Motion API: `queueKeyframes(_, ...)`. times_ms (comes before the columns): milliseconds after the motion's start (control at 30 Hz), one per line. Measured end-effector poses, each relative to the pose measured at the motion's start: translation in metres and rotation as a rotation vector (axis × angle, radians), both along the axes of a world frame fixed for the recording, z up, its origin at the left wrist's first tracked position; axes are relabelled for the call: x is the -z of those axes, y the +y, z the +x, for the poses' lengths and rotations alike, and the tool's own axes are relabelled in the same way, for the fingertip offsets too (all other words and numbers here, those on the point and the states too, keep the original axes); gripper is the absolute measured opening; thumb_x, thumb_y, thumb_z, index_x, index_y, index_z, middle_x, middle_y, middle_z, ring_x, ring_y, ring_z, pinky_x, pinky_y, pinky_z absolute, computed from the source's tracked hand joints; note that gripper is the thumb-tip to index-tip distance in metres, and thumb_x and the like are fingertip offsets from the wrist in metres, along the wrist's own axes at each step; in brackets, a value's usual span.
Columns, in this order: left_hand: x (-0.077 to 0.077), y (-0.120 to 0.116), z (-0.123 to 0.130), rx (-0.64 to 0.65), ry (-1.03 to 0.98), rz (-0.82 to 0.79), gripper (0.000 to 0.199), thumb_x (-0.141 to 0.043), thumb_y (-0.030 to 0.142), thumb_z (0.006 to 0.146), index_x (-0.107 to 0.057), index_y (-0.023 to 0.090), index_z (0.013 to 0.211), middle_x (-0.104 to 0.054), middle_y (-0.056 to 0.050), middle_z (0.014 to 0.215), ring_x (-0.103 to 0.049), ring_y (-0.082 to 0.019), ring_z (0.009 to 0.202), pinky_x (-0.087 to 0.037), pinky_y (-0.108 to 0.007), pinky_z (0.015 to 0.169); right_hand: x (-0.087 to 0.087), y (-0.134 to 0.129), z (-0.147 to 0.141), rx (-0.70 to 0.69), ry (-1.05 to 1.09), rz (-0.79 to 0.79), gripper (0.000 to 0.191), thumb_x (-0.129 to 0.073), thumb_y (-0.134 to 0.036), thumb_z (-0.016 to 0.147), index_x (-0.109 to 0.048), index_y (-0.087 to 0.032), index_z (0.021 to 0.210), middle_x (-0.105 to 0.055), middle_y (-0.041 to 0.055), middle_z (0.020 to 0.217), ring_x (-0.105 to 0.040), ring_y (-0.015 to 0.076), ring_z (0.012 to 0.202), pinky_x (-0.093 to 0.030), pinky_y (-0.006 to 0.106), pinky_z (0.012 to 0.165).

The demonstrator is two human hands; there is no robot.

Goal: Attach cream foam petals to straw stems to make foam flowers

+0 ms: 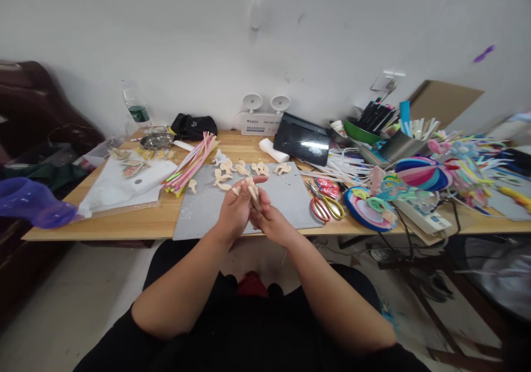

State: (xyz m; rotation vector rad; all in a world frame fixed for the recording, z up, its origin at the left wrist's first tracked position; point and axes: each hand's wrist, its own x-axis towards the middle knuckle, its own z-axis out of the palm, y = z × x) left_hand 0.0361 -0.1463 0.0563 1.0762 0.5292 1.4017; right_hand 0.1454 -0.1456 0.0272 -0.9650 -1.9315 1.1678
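Observation:
Over the front edge of the grey mat [199,211], my left hand [235,210] and my right hand [267,217] come together. Between them is a small cream-coloured curled piece [253,192], pale and partly covered by the fingers. My left hand is closed around its lower part, thumb up. The fingers of my right hand are bent against the same piece from the right. Its exact material cannot be made out. Several similar cream-coloured curled pieces [223,178] lie on the mat just behind my hands, and one [192,186] rests near the mat's left edge.
Left of the mat lie pastel fuzzy stems [193,164] and a white plastic bag [116,186]. To the right are red-handled pliers [319,208], yellow-handled scissors [334,208], a blue round decorated disc [369,208] and a black tablet-like device [302,139]. A bottle [136,106] stands at the back left.

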Motion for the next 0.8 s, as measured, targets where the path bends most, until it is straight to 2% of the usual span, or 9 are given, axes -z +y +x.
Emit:
queueKeyframes(67, 0.001, -0.001, 0.001, 0.001, -0.028, 0.01, 0.04, -0.046, 0.05, 0.075, -0.055, 0.015, 0.093, -0.047, 0.004, 0.051, -0.042, -0.006, 0.043, -0.039, -0.021, 0.048, 0.003, 0.0, 0.001, -0.028, 0.012, -0.059, 0.044, -0.03, -0.051, 0.083, -0.053, -0.014, 0.077, -0.052, 0.0015, 0.064, -0.043, 0.0093, 0.055, -0.036, 0.022, 0.051)
queueKeyframes(133, 0.001, -0.003, 0.001, 0.017, -0.063, 0.0, 0.047, -0.056, 0.057, 0.064, -0.054, 0.017, 0.087, -0.038, 0.007, 0.048, -0.035, -0.004, 0.041, -0.037, -0.02, 0.047, 0.005, 0.0, 0.003, -0.07, 0.027, -0.094, 0.047, -0.029, -0.053, 0.082, -0.051, -0.014, 0.068, -0.047, -0.0004, 0.057, -0.039, 0.0077, 0.05, -0.033, 0.021, 0.048)
queueKeyframes(233, 0.0, -0.005, 0.001, 0.032, -0.084, -0.057, 0.047, -0.069, 0.052, 0.049, -0.05, 0.018, 0.076, -0.036, 0.008, 0.048, -0.032, -0.003, 0.04, -0.034, -0.019, 0.044, 0.008, -0.001, 0.005, -0.109, 0.037, -0.097, 0.046, -0.028, -0.05, 0.083, -0.049, -0.015, 0.064, -0.046, -0.001, 0.056, -0.039, 0.0075, 0.05, -0.033, 0.021, 0.049)
queueKeyframes(400, -0.004, -0.004, 0.006, -0.096, -0.16, -0.147, 0.038, -0.056, 0.047, 0.069, -0.038, 0.017, 0.056, -0.029, 0.007, 0.044, -0.03, -0.004, 0.038, -0.032, -0.019, 0.042, 0.008, -0.004, 0.005, 0.03, -0.063, 0.067, 0.023, -0.055, -0.038, 0.072, -0.052, -0.015, 0.074, -0.054, 0.0005, 0.071, -0.048, 0.0111, 0.065, -0.037, 0.023, 0.06)
queueKeyframes(533, 0.003, 0.007, 0.004, -0.204, -0.166, -0.171, 0.035, -0.047, 0.046, 0.076, -0.036, 0.018, 0.058, -0.033, 0.007, 0.045, -0.039, -0.006, 0.04, -0.04, -0.023, 0.051, 0.001, -0.001, 0.009, 0.085, -0.24, -0.006, 0.013, -0.048, -0.028, 0.077, -0.052, -0.017, 0.07, -0.054, -0.0027, 0.059, -0.048, 0.0086, 0.053, -0.034, 0.021, 0.054)
queueKeyframes(600, 0.01, 0.015, -0.005, -0.279, -0.054, -0.179, 0.032, -0.045, 0.045, 0.077, -0.038, 0.018, 0.061, -0.04, 0.005, 0.048, -0.048, -0.01, 0.047, -0.042, -0.026, 0.055, -0.006, 0.005, 0.015, 0.071, -0.369, 0.002, 0.017, -0.045, -0.026, 0.079, -0.052, -0.017, 0.066, -0.053, -0.0029, 0.054, -0.047, 0.0083, 0.05, -0.033, 0.02, 0.052)
queueKeyframes(667, 0.013, 0.022, -0.017, -0.354, 0.211, -0.167, 0.026, -0.045, 0.043, 0.077, -0.042, 0.019, 0.066, -0.049, 0.002, 0.053, -0.053, -0.014, 0.054, -0.042, -0.029, 0.059, -0.013, 0.013, 0.024, 0.032, -0.547, 0.047, 0.015, -0.047, -0.025, 0.078, -0.054, -0.017, 0.066, -0.057, -0.001, 0.056, -0.05, 0.0098, 0.051, -0.033, 0.021, 0.052)
queueKeyframes(733, 0.01, 0.026, -0.027, -0.459, 0.611, -0.018, 0.017, -0.057, 0.034, 0.07, -0.05, 0.019, 0.073, -0.058, -0.003, 0.069, -0.056, -0.019, 0.073, -0.04, -0.032, 0.07, -0.019, 0.021, 0.032, -0.006, -0.732, 0.124, 0.014, -0.049, -0.025, 0.077, -0.057, -0.017, 0.07, -0.062, 0.0036, 0.065, -0.054, 0.0133, 0.058, -0.034, 0.022, 0.053)
queueKeyframes(800, 0.003, 0.028, -0.031, -0.441, 0.928, 0.221, 0.019, -0.065, 0.028, 0.063, -0.057, 0.019, 0.077, -0.059, -0.008, 0.097, -0.049, -0.024, 0.101, -0.033, -0.035, 0.085, -0.023, 0.029, 0.036, -0.032, -0.89, 0.202, 0.016, -0.049, -0.027, 0.077, -0.061, -0.016, 0.075, -0.065, 0.009, 0.073, -0.058, 0.0175, 0.065, -0.036, 0.024, 0.055)
